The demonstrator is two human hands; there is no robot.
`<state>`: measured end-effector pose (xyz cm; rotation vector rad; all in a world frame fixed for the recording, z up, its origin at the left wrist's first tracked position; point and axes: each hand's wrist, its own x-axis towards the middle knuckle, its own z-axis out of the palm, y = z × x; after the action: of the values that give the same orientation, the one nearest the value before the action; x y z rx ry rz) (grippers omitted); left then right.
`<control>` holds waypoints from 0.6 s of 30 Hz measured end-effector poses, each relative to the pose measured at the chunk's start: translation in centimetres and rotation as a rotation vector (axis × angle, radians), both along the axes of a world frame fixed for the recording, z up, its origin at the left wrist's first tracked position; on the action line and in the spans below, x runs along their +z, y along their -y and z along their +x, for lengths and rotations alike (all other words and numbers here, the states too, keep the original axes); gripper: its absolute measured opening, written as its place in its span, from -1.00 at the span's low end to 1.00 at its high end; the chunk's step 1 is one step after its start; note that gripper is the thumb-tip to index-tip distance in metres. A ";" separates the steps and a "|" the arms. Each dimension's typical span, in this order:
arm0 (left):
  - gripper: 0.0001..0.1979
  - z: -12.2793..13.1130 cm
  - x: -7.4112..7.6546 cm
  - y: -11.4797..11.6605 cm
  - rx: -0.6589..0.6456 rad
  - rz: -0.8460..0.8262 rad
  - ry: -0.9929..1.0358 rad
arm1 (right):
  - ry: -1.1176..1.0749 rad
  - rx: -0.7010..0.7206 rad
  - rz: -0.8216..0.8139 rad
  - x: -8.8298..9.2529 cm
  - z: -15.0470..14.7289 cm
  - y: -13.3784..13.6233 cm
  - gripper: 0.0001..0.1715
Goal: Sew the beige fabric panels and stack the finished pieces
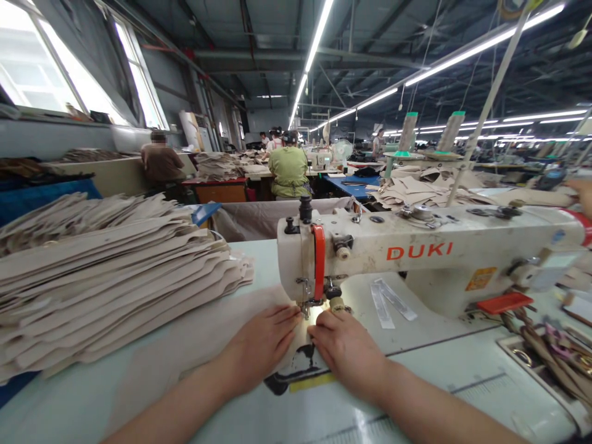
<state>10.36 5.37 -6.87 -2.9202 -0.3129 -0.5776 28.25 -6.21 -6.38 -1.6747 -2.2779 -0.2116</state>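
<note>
Our left hand [261, 345] and right hand [346, 353] lie flat, gripping nothing, pressing the pale beige fabric piece [222, 320] under the white sewing machine's [416, 253] needle [306, 310]. With fingertips this near, we judge a slip could mean a puncture.

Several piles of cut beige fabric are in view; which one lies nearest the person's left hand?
The tall stack on the person's own table, just left of the left hand and the sewing machine. The other piles lie farther off, beyond it.
</note>
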 end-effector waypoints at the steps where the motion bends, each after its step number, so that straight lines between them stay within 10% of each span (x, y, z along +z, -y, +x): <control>1: -0.66 0.0 -0.1 -0.1 0.001 -0.014 0.008 | -0.009 0.001 0.004 0.0 0.0 0.0 -0.80; 11: -0.62 -5.5 1.0 5.4 0.102 -0.105 -0.093 | -0.213 0.148 0.084 -0.3 -0.3 1.2 -0.76; 18: -0.02 -12.1 0.8 9.8 0.384 -0.025 -0.048 | -0.267 0.254 0.069 -0.6 -0.5 2.0 -0.72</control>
<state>-1.73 -4.48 -6.05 -2.7798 -0.8527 -0.4437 27.72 -8.17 -6.93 -1.2782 -2.2232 -0.0082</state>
